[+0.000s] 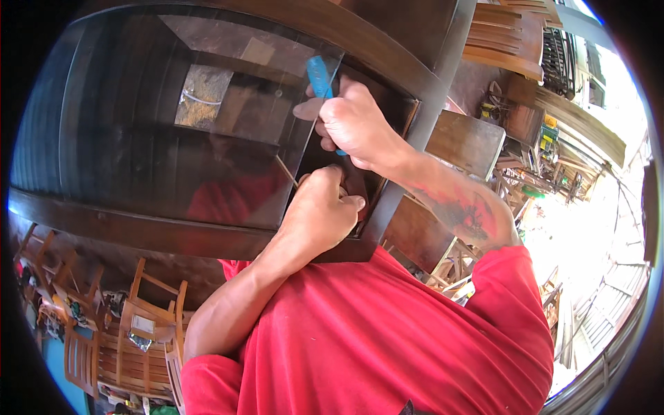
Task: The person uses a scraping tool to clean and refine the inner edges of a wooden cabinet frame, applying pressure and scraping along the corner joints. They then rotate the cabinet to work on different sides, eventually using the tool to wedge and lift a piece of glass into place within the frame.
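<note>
near the right edge of the dark wooden frame (138, 236), the right hand (356, 124) is wrapped around a blue tool (319, 77), whose broad end juts above the fist beside the right edge of the glass pane (124, 138). toward the frame's lower right corner, the left hand (319, 207) is curled tightly around a thin pale stick (285, 169), one end showing over the pane. wooden chairs (162, 332) sit beyond the frame's lower left corner.
</note>
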{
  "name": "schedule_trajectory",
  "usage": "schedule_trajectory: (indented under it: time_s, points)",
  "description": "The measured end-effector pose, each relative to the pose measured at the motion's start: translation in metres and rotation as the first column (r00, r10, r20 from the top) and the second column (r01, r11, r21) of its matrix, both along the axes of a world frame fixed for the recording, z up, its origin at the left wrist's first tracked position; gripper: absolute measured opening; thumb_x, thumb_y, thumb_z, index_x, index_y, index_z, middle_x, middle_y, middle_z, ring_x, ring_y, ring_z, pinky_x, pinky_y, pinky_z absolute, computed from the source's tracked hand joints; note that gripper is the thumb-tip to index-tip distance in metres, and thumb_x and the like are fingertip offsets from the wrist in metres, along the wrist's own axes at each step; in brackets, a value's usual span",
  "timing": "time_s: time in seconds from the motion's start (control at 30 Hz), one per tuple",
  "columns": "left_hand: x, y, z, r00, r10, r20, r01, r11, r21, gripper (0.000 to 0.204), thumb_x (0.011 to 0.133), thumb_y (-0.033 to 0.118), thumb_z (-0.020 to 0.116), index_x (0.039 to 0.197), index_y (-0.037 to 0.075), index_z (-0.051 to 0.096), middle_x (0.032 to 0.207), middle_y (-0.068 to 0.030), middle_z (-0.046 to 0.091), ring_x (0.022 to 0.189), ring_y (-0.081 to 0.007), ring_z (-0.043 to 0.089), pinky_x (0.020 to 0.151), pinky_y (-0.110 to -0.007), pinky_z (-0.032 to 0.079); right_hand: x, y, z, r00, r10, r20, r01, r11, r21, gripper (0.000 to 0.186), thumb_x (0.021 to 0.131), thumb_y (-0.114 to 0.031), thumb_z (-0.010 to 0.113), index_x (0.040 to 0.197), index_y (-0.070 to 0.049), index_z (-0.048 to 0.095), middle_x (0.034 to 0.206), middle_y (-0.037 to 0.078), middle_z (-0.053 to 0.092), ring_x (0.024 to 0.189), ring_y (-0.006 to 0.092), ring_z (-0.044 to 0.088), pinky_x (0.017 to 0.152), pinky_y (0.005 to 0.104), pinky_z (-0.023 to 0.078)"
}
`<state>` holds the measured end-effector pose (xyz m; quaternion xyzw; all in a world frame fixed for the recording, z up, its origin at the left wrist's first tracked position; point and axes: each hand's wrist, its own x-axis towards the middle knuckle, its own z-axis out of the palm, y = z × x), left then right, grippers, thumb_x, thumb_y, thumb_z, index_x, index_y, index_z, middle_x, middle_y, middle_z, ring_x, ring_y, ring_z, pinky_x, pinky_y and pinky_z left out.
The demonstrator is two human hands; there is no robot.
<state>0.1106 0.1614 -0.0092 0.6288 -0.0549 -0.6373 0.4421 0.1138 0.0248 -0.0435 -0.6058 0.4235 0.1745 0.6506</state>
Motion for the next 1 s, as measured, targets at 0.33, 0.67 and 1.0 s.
schedule_trajectory:
  time_s: [0.33, 0.67, 1.0]
  points:
    - [0.0, 0.007, -0.007, 0.994, 0.029, -0.102, -0.041, 0.992, -0.12, 0.014, 0.088, 0.003, 0.072, 0.093, -0.01, 0.066, 0.078, -0.0147, 0.073, 0.068, -0.0184, 0.07, 0.062, -0.033, 0.055, -0.005, 0.002, 0.004, 0.999, -0.009, -0.053, 0.008, 1.0, -0.016, 0.029, 0.087, -0.006, 0.07, 0.108, -0.002, 0.05, 0.078, 0.001, 0.048, 0.06, 0.0096, 0.045, 0.05, 0.0281, 0.038]
    - [-0.004, 0.008, -0.004, 0.998, -0.029, 0.052, 0.035, 0.993, -0.111, 0.015, 0.085, 0.003, 0.072, 0.09, -0.01, 0.068, 0.078, -0.0184, 0.074, 0.072, -0.0219, 0.073, 0.066, -0.036, 0.055, -0.009, 0.006, 0.007, 0.998, -0.064, -0.016, 0.064, 0.997, -0.042, 0.03, 0.085, -0.005, 0.068, 0.109, 0.0, 0.051, 0.078, 0.002, 0.05, 0.058, 0.0089, 0.044, 0.05, 0.0282, 0.036]
    - [0.0, 0.005, -0.002, 0.992, -0.082, 0.092, 0.087, 0.995, -0.051, 0.016, 0.083, 0.004, 0.073, 0.09, -0.009, 0.067, 0.081, -0.0219, 0.073, 0.078, -0.0289, 0.074, 0.07, -0.04, 0.056, -0.005, 0.011, 0.013, 0.991, -0.122, -0.058, 0.117, 0.99, -0.079, 0.031, 0.085, -0.003, 0.067, 0.112, 0.0, 0.051, 0.075, 0.001, 0.048, 0.056, 0.0085, 0.042, 0.049, 0.0281, 0.034]
